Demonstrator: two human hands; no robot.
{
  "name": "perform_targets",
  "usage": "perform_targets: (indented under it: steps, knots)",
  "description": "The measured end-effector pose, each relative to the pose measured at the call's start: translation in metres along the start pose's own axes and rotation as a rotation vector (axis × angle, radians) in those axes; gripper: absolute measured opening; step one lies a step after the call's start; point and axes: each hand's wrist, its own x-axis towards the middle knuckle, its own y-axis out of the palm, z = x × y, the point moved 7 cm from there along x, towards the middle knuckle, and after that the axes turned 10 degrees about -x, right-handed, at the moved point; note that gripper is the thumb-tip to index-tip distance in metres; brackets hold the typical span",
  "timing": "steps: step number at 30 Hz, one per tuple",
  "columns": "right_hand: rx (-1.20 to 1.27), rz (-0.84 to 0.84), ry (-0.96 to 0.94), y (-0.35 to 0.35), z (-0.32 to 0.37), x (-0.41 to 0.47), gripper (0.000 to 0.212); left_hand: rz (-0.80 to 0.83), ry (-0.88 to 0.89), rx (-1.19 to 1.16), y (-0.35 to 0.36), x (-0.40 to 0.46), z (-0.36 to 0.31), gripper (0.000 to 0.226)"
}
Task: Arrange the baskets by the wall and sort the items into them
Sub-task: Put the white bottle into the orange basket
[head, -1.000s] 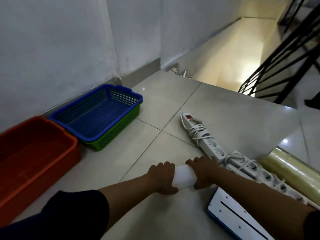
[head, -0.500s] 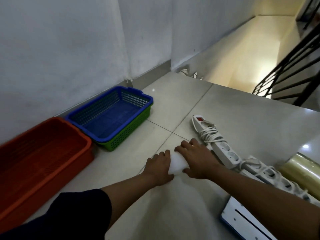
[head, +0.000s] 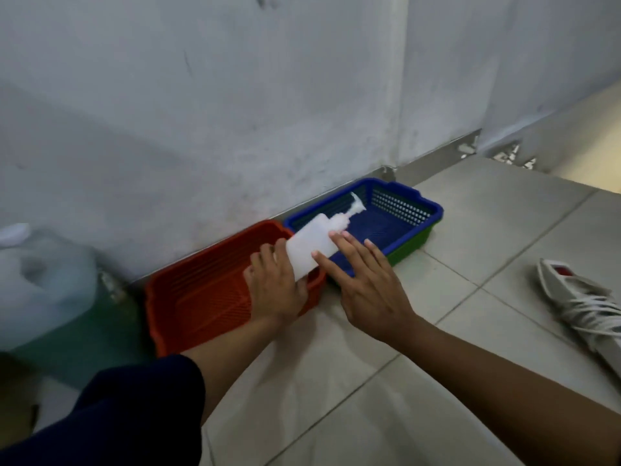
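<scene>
**tile_watcher:** So, only the head view to go on. White pump bottle (head: 316, 244) is up off the floor, tilted, with its pump head pointing toward the wall and hanging over the blue basket (head: 400, 215). The bottle's base end is over the right rim of the red basket (head: 201, 294). Left hand (head: 277, 290) is wrapped around the lower part of the bottle, fingers curled on it. That one clearly has the grip.

**grout_guy:** And the right hand (head: 368, 280)?

**tile_watcher:** Fingers are spread flat and loose, with the fingertips (head: 336, 235) laid against the side of the bottle. It's touching, not clamped. More like steadying than holding.

**grout_guy:** How do the baskets sit?

**tile_watcher:** Both are on the tiled floor (head: 470, 237) right up against the grey wall (head: 235, 112), side by side and touching, or near enough. The blue one is nested inside a green basket (head: 408, 245); you can see the green wall below the blue rim. Neither the red nor the blue one shows anything lying in it.

**grout_guy:** Anything else around?

**tile_watcher:** Left of the red basket there's a big translucent jug (head: 43, 287) with greenish liquid, blurry. At the far right edge a white power strip (head: 578, 297) lies on the tiles with its cord wound around it, well apart from the baskets. A dark sleeve (head: 127, 408) covers the left upper arm.
</scene>
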Motion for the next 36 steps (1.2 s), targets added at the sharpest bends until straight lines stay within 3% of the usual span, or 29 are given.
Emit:
perform_targets:
  steps: [3, 5, 14, 20, 22, 26, 31, 36]
  knots:
    - [0.009, 0.117, -0.031, 0.022, 0.024, -0.001, 0.070, 0.057, -0.286, 0.038, -0.012, 0.001, 0.050, 0.074]
    - [-0.007, 0.202, -0.043, 0.036, 0.032, -0.005, 0.072, 0.132, -0.387, 0.070, -0.012, -0.004, 0.078, 0.074]
    - [-0.014, 0.349, -0.020, 0.065, 0.031, -0.019, 0.084, 0.552, -0.492, 0.191, 0.014, -0.027, 0.142, 0.079]
    - [-0.082, 0.390, -0.008, 0.069, 0.024, -0.026, 0.087, 0.685, -0.590, 0.183, 0.018, -0.030, 0.141, 0.057]
    - [-0.109, 0.407, -0.005, 0.068, 0.019, -0.030, 0.087, 0.716, -0.562, 0.146, 0.025, -0.032, 0.131, 0.061]
    - [-0.153, 0.431, 0.020, 0.058, 0.001, -0.041, 0.082, 0.853, -0.170, 0.026, 0.042, -0.033, 0.081, 0.055]
    - [-0.141, 0.493, 0.090, 0.041, -0.031, -0.071, 0.075, 0.987, -0.139, 0.102, 0.045, -0.046, 0.062, 0.057]
    - [-0.162, 0.618, 0.113, 0.012, -0.075, -0.134, 0.066, 0.764, -0.193, 0.421, 0.035, -0.056, 0.016, 0.069]
